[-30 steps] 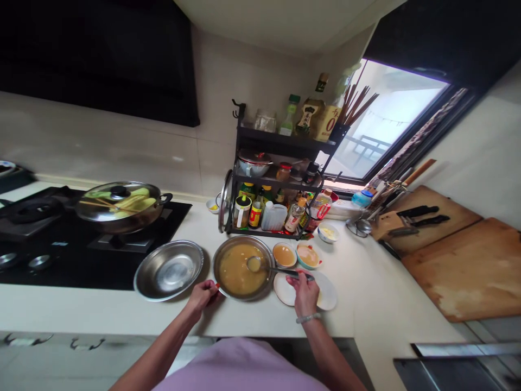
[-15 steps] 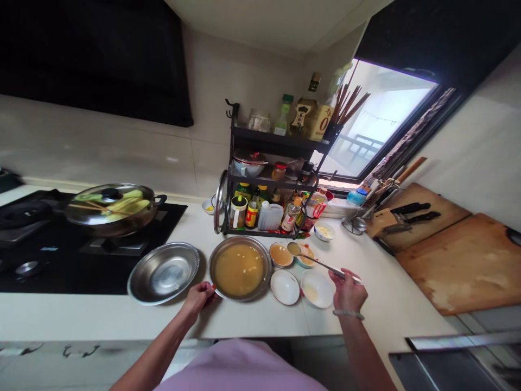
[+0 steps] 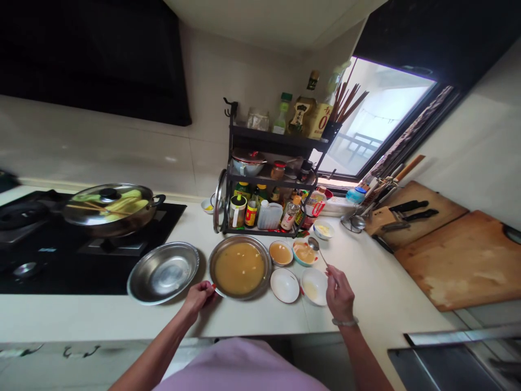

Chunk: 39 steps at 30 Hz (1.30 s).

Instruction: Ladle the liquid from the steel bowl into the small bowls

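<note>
1. The big bowl (image 3: 240, 267), full of yellow-brown liquid, is gripped at its near rim by the left hand (image 3: 199, 297), with the fingers closed on it.
2. A spoon (image 3: 313, 244) is held by its thin handle in the closed right hand (image 3: 338, 296).
3. The scoop of the spoon is raised just beside the blue-rimmed bowl (image 3: 304, 253); it seems empty, but this is hard to see.
4. The big bowl is placed on the counter (image 3: 366, 282), between an empty metal bowl (image 3: 163, 271) and a filled small bowl (image 3: 280, 253).
5. A covered pan (image 3: 108, 209) is seen on the stove (image 3: 61, 271) at the left.
</note>
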Motion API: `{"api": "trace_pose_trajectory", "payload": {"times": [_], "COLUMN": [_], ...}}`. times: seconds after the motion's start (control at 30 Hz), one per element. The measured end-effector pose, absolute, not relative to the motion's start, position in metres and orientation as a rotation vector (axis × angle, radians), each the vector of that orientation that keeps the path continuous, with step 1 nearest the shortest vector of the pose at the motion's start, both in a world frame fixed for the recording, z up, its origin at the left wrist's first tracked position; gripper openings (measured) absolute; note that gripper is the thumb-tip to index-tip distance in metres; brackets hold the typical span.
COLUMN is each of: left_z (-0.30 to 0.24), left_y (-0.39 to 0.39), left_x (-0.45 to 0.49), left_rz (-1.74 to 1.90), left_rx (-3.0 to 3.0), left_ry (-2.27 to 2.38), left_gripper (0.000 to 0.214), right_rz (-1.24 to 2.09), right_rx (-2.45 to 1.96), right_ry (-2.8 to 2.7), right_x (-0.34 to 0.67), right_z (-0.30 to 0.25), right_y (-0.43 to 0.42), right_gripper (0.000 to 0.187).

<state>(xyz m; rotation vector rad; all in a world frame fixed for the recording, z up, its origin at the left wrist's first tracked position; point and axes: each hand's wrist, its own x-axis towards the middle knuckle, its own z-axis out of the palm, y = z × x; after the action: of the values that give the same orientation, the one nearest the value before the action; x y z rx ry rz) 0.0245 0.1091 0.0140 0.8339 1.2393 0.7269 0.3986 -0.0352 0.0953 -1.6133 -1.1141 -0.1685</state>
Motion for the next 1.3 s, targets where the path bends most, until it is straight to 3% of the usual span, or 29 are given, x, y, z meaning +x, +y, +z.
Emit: {"api": "trace_pose_trajectory", "payload": {"times": [0.2, 0.47, 0.63, 0.87, 1.3], "left_z": [0.015, 0.013, 0.014, 0.013, 0.006], "left_y": [0.110, 0.111, 0.111, 0.112, 0.116], "left_x": [0.025, 0.024, 0.024, 0.021, 0.017], "left_rz": [0.722, 0.714, 0.705, 0.687, 0.675], "left_rx": [0.785, 0.838, 0.848, 0.830, 0.809], "left_ry": [1.241, 1.232, 1.217, 1.189, 1.136], "left_gripper": [0.043, 0.042, 0.042, 0.041, 0.041], "right_rz": [0.097, 0.459, 0.592, 0.609, 0.372], "right_rx": [-1.496, -1.392, -1.442, -1.316, -1.228], "right_ry": [-1.062, -1.134, -0.810, -0.333, -0.136], "right_x": [0.333, 0.250, 0.246, 0.265, 0.295], "right_z": [0.101, 0.063, 0.045, 0.055, 0.077], "right_y": [-0.027, -0.004, 0.004, -0.005, -0.037], "right_gripper": [0.025, 0.029, 0.037, 0.029, 0.025]}}
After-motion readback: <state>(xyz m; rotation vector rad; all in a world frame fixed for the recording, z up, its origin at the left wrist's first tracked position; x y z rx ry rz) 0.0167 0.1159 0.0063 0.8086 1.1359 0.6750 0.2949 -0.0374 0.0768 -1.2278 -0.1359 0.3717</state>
